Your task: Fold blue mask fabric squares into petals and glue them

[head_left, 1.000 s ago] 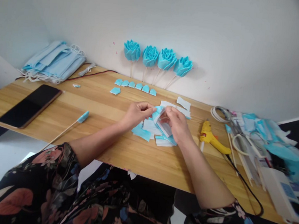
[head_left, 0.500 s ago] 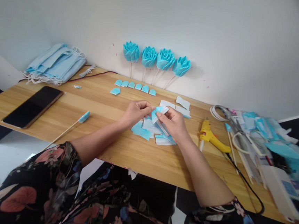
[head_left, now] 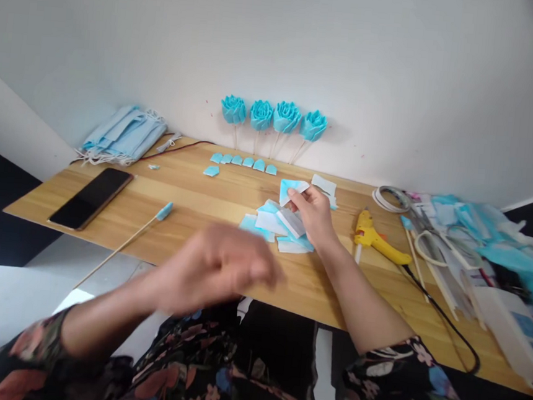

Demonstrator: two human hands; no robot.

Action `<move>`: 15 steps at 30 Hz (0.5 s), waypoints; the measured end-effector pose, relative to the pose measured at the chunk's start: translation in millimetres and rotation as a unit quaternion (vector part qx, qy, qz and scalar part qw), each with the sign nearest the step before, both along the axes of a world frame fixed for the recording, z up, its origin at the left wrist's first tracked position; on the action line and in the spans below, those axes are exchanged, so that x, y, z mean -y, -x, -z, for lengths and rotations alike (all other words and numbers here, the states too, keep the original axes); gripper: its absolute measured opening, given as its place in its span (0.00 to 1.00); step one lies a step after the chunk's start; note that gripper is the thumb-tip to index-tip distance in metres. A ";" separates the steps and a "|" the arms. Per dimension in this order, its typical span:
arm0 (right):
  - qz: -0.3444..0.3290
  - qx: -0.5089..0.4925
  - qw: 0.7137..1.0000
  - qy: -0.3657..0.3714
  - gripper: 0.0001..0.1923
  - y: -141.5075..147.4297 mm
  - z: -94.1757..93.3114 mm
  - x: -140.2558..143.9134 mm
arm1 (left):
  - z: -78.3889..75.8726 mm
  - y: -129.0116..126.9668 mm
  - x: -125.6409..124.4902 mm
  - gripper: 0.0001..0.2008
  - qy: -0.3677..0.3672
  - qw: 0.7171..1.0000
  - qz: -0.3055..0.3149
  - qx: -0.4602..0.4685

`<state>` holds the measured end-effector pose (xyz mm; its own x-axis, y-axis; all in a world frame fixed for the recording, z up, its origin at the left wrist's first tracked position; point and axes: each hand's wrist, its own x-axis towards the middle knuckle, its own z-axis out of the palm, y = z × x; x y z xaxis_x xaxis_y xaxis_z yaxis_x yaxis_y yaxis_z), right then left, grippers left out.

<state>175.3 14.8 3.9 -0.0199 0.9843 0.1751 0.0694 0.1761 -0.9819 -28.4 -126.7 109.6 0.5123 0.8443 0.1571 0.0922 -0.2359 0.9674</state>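
My right hand (head_left: 315,210) pinches a folded blue-and-white piece of mask fabric (head_left: 288,190) above the table. Below it lies a loose pile of cut fabric pieces (head_left: 267,222). My left hand (head_left: 223,268) is raised near the table's front edge, blurred by motion, so its fingers are unclear. Further back, several small folded blue petals (head_left: 248,162) form a row, with a single petal (head_left: 211,171) in front of them. Behind the row, several blue fabric roses (head_left: 261,115) on thin sticks lean against the wall.
At left are a stack of face masks (head_left: 125,135), a phone (head_left: 92,198) and a blue-tipped stick (head_left: 163,211) overhanging the front edge. On the right lie a yellow glue gun (head_left: 375,239), a tape roll (head_left: 391,200), scissors (head_left: 433,247) and heaped fabric scraps (head_left: 509,246).
My left hand has let go of the fabric piece and moved back toward my body. The right hand still holds the piece. My view has shifted slightly.
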 end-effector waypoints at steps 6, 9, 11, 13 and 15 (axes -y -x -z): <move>-0.016 -0.029 0.999 -0.009 0.13 1.1 -2.7 1.1 | 84.7 13.2 72.5 0.19 0.114 0.971 0.166 -0.130; -0.020 -0.039 0.999 -0.002 0.13 2.6 -3.5 2.5 | 168.2 25.6 81.4 0.19 0.162 0.969 0.043 -0.182; -0.025 -0.045 0.999 0.004 0.13 3.4 -3.8 3.5 | 216.3 33.9 76.2 0.18 0.160 0.960 -0.060 -0.223; -0.031 -0.047 0.998 0.007 0.14 3.9 -4.4 4.4 | 246.9 39.4 60.9 0.19 0.156 0.944 -0.174 -0.233; -0.031 -0.042 0.999 0.007 0.14 3.9 -5.0 4.9 | 257.5 40.6 38.6 0.18 0.125 0.955 -0.170 -0.207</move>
